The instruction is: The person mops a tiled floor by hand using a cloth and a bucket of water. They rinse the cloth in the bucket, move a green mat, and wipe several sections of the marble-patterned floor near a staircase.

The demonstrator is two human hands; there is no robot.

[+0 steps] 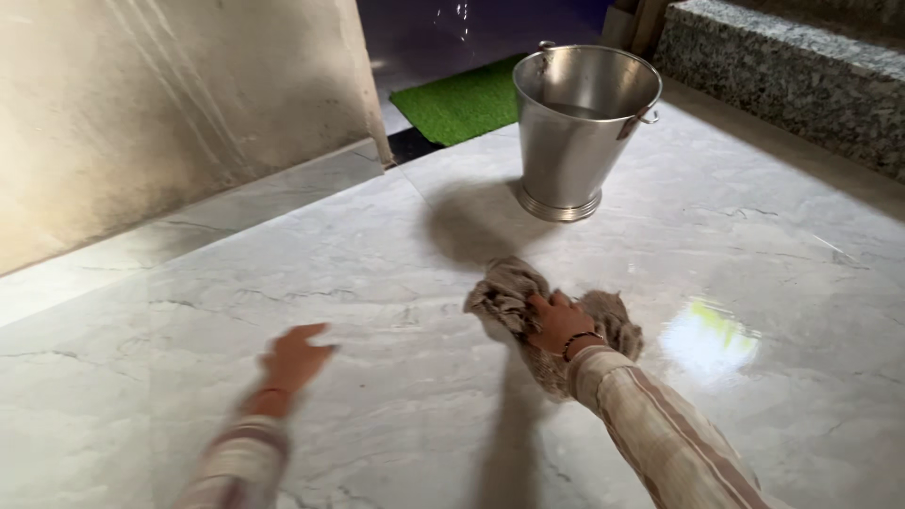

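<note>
My right hand (558,322) presses down on a crumpled grey-brown cloth (509,290) lying on the shiny marble floor (754,254); a dark bangle sits at the wrist. My left hand (294,358) is blurred, fingers spread, flat on or just above the floor to the left, holding nothing. Both forearms wear striped beige sleeves. A steel bucket (580,127) with water inside stands upright on the floor beyond the cloth.
A plastered wall (170,104) rises at the left with a pale skirting. A green mat (462,99) lies in the doorway behind the bucket. A granite step (792,75) runs along the upper right. A bright reflection shines on the floor at right.
</note>
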